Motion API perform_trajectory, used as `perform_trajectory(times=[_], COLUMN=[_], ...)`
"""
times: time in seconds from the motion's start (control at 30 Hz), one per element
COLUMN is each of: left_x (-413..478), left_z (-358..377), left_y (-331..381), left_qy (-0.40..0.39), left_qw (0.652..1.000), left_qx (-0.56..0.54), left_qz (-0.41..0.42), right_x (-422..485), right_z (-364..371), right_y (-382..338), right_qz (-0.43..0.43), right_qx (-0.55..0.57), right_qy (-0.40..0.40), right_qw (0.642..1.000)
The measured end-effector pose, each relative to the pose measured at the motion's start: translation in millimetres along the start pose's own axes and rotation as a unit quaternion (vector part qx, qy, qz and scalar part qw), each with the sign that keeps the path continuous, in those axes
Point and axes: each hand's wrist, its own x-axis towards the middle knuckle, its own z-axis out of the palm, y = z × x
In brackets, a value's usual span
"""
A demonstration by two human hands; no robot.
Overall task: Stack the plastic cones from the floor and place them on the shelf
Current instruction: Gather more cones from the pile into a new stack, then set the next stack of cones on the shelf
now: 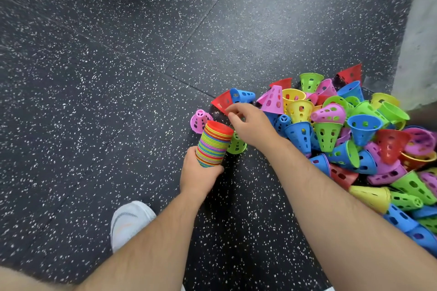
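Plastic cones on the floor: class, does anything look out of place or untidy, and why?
The heap of perforated plastic cones lies jumbled on the dark speckled floor, tipped every way. One pink perforated cone sits apart at its left. Only the multicoloured cone stack in the left hand is orderly.

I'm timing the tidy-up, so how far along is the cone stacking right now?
Done: a tall multicoloured stack of nested cones is gripped in the left hand. In hand: the right hand reaches to a red cone; whether it grips it yet is unclear. Left: a big pile of loose cones lies on the floor, and no shelf is in view.
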Motion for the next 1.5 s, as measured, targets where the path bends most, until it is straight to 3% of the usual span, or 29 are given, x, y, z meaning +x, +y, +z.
perform_trajectory(times=[0.1, 0.23, 0.4, 0.53, 0.63, 0.8, 0.9, 1.1, 1.3, 1.5], left_x=[4.6, 10.0, 18.0, 20.7, 21.7, 16.1, 11.2, -3.5, -19.9, -51.5], left_z=[0.7, 1.7, 2.2, -0.2, 1.2, 1.6, 0.6, -4.7, -7.1, 12.9], left_y=[4.7, 7.7, 6.8, 10.9, 12.4, 18.8, 22.8, 26.1, 39.0, 105.9], left_qy=[-0.002, -0.006, -0.005, -0.007, -0.014, -0.020, -0.020, -0.017, -0.016, -0.054], left_qw=[1.000, 1.000, 0.999, 0.999, 0.999, 0.999, 0.999, 0.998, 0.995, 0.982], left_qx=[-0.018, -0.026, -0.037, -0.042, -0.034, -0.022, -0.021, -0.012, -0.034, -0.095], left_qz=[0.001, -0.002, -0.010, -0.010, -0.004, 0.015, 0.030, 0.058, 0.090, 0.157], right_x=[31.0, 60.1, 84.8, 93.1, 89.1, 62.2, 36.9, -5.7, -56.9, -98.5], right_z=[6.1, 10.4, 15.7, 20.0, 14.9, -6.1, -14.1, -30.4, -42.7, -101.2], right_y=[9.7, 4.9, 2.4, 0.1, 2.2, 1.9, 1.8, -3.7, -25.1, -38.7], right_qz=[-0.058, -0.064, -0.052, -0.060, -0.067, -0.058, -0.074, -0.077, -0.020, -0.046], right_qx=[-0.143, -0.291, -0.365, -0.419, -0.375, -0.126, -0.038, 0.019, 0.029, -0.011], right_qy=[0.005, -0.020, -0.048, -0.015, 0.051, 0.079, 0.099, 0.190, 0.050, 0.076], right_qw=[0.988, 0.955, 0.928, 0.906, 0.923, 0.987, 0.992, 0.979, 0.998, 0.996])
